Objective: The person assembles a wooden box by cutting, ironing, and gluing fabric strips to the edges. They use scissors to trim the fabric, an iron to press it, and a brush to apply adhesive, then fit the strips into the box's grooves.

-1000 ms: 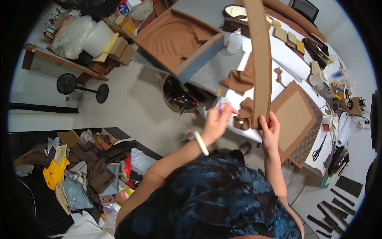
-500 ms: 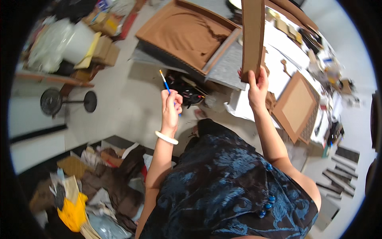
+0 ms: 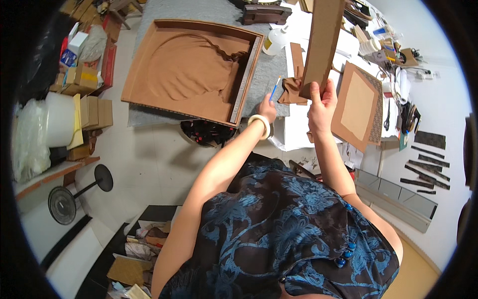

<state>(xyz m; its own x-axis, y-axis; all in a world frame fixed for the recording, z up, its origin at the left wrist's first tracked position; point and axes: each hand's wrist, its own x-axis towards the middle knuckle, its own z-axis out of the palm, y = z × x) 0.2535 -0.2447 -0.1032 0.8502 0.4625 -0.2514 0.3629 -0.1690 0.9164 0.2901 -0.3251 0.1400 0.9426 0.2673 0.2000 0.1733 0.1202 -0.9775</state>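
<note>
My left hand [image 3: 267, 109], with a cream bangle at its wrist, is closed round a slim blue paintbrush [image 3: 274, 89] whose bristle end points up and away. In my right hand [image 3: 322, 107] is a long flat brown strip [image 3: 323, 45], gripped near its lower end with the thumb on its face; its far end runs out of the top of the picture. A shallow brown box [image 3: 179, 114], lined with loosely wrinkled brown cloth, lies on the grey table to the left of the brush. Brown cloth scraps [image 3: 289, 92] lie between brush and strip.
A white squeeze bottle [image 3: 274, 42] stands beyond the brush, near a dark wooden stand [image 3: 266, 15]. At the right lies a brown framed panel [image 3: 341, 112]. Cartons [image 3: 94, 112] are stacked at the left; a black round-ended stand [image 3: 62, 204] is on the floor.
My view has turned toward the table. My left hand with the brush has moved right and forward to the table's edge. The right hand still holds the strip.
</note>
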